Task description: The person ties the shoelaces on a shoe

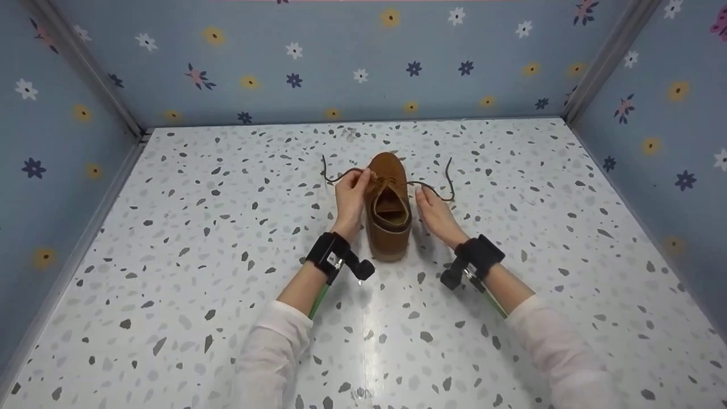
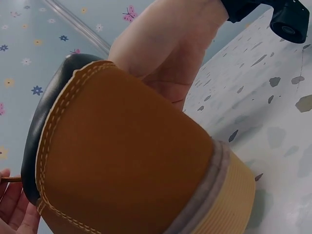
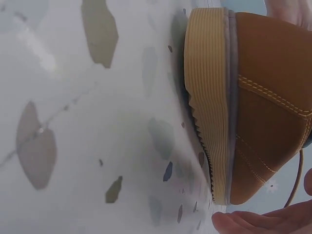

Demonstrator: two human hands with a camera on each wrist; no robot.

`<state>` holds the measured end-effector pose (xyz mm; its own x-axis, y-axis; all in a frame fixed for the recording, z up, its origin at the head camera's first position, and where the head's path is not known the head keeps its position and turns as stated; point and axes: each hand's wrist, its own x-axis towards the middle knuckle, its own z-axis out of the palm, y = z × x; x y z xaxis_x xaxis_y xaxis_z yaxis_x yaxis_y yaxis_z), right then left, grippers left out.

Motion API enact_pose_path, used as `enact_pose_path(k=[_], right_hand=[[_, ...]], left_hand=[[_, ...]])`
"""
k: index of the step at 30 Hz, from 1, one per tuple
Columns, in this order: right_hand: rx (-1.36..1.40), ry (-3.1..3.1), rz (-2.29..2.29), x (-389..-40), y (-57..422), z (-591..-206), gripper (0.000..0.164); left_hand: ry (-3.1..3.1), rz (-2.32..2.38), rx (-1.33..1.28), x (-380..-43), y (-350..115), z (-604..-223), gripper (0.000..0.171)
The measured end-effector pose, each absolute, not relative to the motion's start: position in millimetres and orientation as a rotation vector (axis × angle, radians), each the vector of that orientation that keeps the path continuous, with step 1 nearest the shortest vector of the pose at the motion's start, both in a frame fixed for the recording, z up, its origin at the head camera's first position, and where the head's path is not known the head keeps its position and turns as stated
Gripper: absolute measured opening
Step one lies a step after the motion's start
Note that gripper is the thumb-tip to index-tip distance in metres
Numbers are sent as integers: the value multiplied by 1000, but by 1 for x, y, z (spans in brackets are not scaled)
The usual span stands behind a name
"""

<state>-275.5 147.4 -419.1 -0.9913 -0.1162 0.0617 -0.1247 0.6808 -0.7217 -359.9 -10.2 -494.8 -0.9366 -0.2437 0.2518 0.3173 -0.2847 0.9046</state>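
A brown lace-up shoe [image 1: 389, 238] stands upright on the floor, toe pointing away and its opening towards me. To its left, my left hand [image 1: 350, 199] pinches the left end of the shoelace [image 1: 341, 177] between thumb and forefinger, close to the eyelets. My right hand [image 1: 437, 216] is on the shoe's right side, the lace's other end [image 1: 452, 184] at its fingertips and trailing beyond them. In the right wrist view, this lace runs down from the shoe to the right fingers [image 3: 263, 222]. The left fingers [image 2: 14, 207] show at the left wrist view's edge.
The speckled white surface [image 1: 199, 255] spreads around the shoe. Blue flower-print panels [image 1: 341, 57] stand at the back and both sides. Black straps with small cameras [image 1: 335, 253] are on both wrists.
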Motion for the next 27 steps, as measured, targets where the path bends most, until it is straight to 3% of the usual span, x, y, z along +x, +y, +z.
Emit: enact_pose_path(k=[15,27], right_hand=[[189,-2715,1446,-288,142,-416,53],[273,-2370,1696,-306,135,-421,43]], left_hand=[[-1639,-2301,-70,-362,-12,-499,31],[-1701,-2247,-93,-362,-13,-498,31]])
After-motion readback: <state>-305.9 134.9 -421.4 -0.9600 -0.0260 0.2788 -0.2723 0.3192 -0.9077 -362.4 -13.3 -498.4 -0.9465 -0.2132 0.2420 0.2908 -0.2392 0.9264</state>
